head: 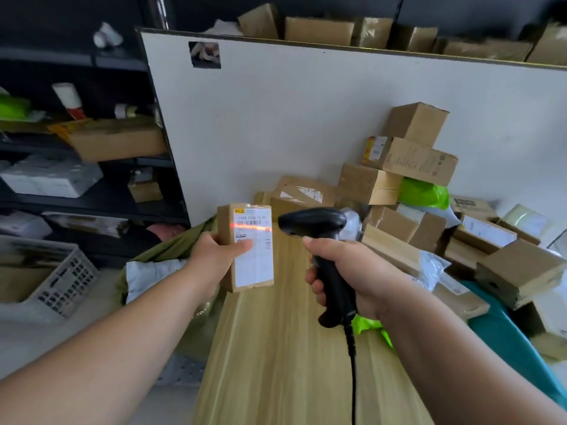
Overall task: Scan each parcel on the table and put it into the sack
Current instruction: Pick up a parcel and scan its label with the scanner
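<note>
My left hand point(219, 256) grips a small cardboard parcel point(256, 271) upright above the left edge of the wooden table point(276, 348), its white label facing me. My right hand point(346, 277) holds a black corded barcode scanner point(316, 228) just right of the parcel. A red scan line lies across the barcode near the label's top. The olive-green sack point(171, 246) sits open beside the table's left edge, below my left hand, with a white mailer bag point(150, 274) inside.
Several cardboard parcels point(411, 167) and a green mailer point(423, 191) are piled at the table's back right against a white board point(306, 118). Dark shelving point(92, 148) with boxes stands left, a grey crate point(61, 277) below it. A teal surface point(506, 342) lies right.
</note>
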